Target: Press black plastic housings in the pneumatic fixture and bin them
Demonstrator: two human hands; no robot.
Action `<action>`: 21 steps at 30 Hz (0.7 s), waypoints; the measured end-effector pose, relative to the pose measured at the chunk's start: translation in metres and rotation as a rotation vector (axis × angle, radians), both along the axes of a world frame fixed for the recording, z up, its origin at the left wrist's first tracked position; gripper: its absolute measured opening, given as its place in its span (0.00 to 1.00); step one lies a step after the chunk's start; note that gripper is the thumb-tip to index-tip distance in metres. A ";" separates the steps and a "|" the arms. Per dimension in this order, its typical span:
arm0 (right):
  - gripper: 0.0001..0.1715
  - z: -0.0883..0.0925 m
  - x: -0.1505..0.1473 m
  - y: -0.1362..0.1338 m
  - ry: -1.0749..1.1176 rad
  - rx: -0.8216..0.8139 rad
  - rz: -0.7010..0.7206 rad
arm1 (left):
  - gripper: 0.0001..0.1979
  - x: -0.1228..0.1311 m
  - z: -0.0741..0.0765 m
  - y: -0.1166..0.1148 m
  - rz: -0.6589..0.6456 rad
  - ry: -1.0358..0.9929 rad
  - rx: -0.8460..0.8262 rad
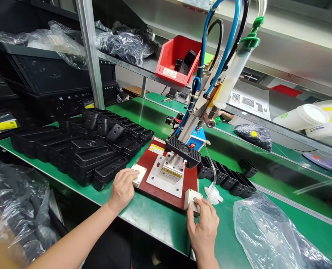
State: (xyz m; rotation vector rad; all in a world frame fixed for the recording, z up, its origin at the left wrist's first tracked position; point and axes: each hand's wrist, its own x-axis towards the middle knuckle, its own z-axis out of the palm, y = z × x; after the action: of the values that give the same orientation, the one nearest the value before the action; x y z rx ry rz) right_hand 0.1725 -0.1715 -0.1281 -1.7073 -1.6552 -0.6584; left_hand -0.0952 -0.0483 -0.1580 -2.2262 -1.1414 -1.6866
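Note:
My left hand [123, 189] is closed, its curled fingers resting on a white button box [140, 176] at the left front corner of a red-brown machine base [150, 185]. At the opposite front corner, my right hand [204, 224] grips a second white button box [192, 199] between thumb and fingers. Between the hands stands a bench machine with a metal fixture [174, 163]. A black slotted plastic part [184, 151] with a round centre sits on top of that fixture. Above it hangs a dispensing head [210, 122] with a clear syringe barrel [231, 76], apart from the part.
Many black plastic housings [82, 160] are piled left of the machine. A row of similar housings [224, 177] lies to its right, near a clear plastic bag [264, 228]. A red bin [177, 61] stands on the shelf. Blue hoses [224, 48] run down to the machine.

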 end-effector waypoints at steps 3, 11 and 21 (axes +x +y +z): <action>0.18 0.000 0.000 0.000 0.003 0.028 -0.010 | 0.18 -0.002 0.001 -0.001 -0.004 0.014 -0.028; 0.16 -0.002 -0.001 -0.001 0.026 0.052 0.005 | 0.19 -0.003 -0.003 0.001 -0.035 -0.012 0.003; 0.14 -0.004 -0.003 0.000 0.009 0.088 0.005 | 0.19 0.000 0.000 0.000 -0.064 -0.079 0.000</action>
State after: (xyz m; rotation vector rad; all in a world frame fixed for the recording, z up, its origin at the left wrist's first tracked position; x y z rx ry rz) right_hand 0.1697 -0.1710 -0.1321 -1.6413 -1.6004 -0.7099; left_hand -0.0954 -0.0488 -0.1584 -2.2378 -1.0979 -1.8144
